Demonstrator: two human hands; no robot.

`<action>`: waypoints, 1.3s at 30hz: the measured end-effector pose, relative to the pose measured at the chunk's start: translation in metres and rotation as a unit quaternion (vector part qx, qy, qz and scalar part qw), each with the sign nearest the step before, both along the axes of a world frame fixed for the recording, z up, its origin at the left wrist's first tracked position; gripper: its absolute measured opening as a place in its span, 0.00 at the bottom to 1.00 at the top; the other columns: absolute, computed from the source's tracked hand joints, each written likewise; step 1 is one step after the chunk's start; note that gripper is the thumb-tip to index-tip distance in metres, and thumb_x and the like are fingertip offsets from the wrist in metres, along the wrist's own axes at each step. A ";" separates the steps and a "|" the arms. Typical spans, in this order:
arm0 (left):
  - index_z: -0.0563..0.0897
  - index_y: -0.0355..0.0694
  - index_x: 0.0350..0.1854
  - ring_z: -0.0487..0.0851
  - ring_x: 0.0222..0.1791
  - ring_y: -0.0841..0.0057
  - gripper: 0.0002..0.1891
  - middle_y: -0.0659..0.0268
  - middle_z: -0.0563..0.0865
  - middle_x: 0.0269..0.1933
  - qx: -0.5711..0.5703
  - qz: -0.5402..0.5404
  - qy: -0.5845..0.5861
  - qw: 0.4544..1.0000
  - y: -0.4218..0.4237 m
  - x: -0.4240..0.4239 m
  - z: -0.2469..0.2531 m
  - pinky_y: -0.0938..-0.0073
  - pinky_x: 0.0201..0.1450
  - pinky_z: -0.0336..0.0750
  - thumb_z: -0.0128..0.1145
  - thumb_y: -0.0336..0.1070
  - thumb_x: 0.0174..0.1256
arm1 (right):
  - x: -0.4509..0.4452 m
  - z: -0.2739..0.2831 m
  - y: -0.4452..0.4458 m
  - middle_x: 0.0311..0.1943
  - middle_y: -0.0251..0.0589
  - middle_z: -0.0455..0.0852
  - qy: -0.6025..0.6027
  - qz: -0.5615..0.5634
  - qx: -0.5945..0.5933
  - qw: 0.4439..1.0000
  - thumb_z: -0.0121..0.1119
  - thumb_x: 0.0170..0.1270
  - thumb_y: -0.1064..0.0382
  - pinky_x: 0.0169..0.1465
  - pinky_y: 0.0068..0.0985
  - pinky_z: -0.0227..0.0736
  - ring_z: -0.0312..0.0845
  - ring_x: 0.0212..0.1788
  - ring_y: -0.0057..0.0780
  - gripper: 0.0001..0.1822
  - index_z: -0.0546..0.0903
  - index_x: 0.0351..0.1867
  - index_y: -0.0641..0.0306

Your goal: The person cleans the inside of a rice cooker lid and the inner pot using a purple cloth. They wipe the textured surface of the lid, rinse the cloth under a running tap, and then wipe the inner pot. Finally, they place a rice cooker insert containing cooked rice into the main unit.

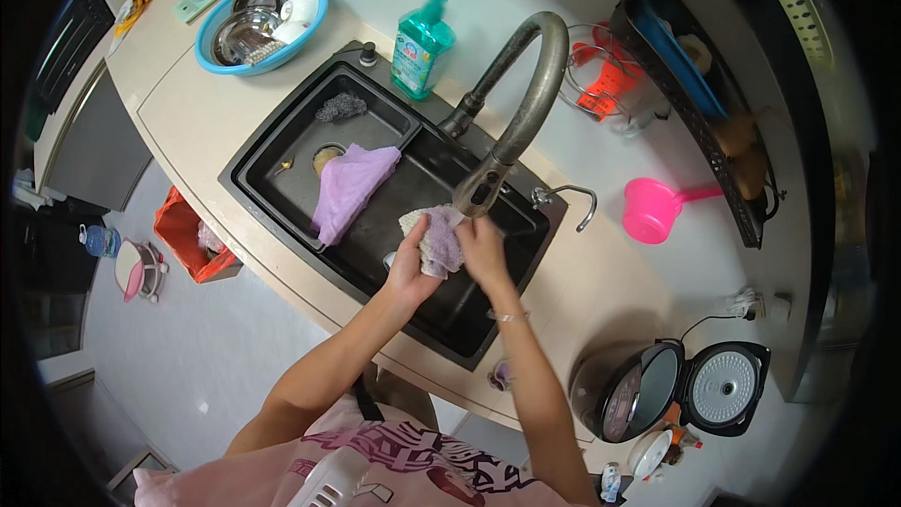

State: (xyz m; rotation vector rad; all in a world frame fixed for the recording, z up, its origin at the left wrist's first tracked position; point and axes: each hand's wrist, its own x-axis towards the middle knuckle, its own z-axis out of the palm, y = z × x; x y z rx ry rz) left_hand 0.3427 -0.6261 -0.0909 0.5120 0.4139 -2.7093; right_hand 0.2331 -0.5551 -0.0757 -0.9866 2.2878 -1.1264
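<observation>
A wet-looking lavender and cream cloth [442, 243] is bunched up over the right basin of a black double kitchen sink [461, 338]. My left hand [411, 269] grips its left side, with the thumb on top. At its upper right, my right hand [483, 252] pinches the cloth, slightly blurred, directly below the spray head [480, 189] of a curved metal faucet [545, 77]. A smooth lavender cloth [353, 190] drapes over the divider into the left basin. That basin also holds a dark mesh scourer [341, 107] and a drain with something yellowish in it.
Behind the sink stands a green bottle of liquid [422, 49]. A blue tub [211, 63] of bowls sits at the upper left. Right of the sink are a small hooked tap [588, 208], a pink dipper [647, 215] on the wall and an open rice cooker [626, 394].
</observation>
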 end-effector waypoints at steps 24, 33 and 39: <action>0.76 0.39 0.53 0.81 0.48 0.66 0.19 0.62 0.83 0.49 -0.102 -0.033 -0.093 0.990 -0.002 0.003 -0.013 0.64 0.56 0.74 0.47 0.48 0.70 | 0.028 -0.021 -0.010 0.35 0.39 0.85 -0.192 -0.115 -0.103 0.969 0.59 0.62 0.59 0.39 0.24 0.72 0.80 0.36 0.27 0.12 0.81 0.37 0.68; 0.75 0.40 0.54 0.80 0.50 0.68 0.20 0.62 0.82 0.50 -0.096 -0.035 -0.090 0.991 -0.005 0.006 0.008 0.63 0.57 0.73 0.47 0.50 0.71 | 0.020 -0.025 -0.021 0.37 0.40 0.80 -0.472 -0.260 -0.241 0.807 0.49 0.68 0.60 0.44 0.27 0.72 0.77 0.38 0.29 0.14 0.75 0.41 0.72; 0.74 0.40 0.55 0.77 0.54 0.67 0.23 0.61 0.80 0.53 -0.097 0.002 0.013 0.995 -0.004 -0.003 0.001 0.64 0.61 0.68 0.42 0.54 0.72 | 0.050 -0.009 -0.020 0.43 0.50 0.83 0.084 -0.060 -0.170 0.980 0.59 0.62 0.51 0.48 0.28 0.71 0.80 0.43 0.35 0.24 0.74 0.51 0.69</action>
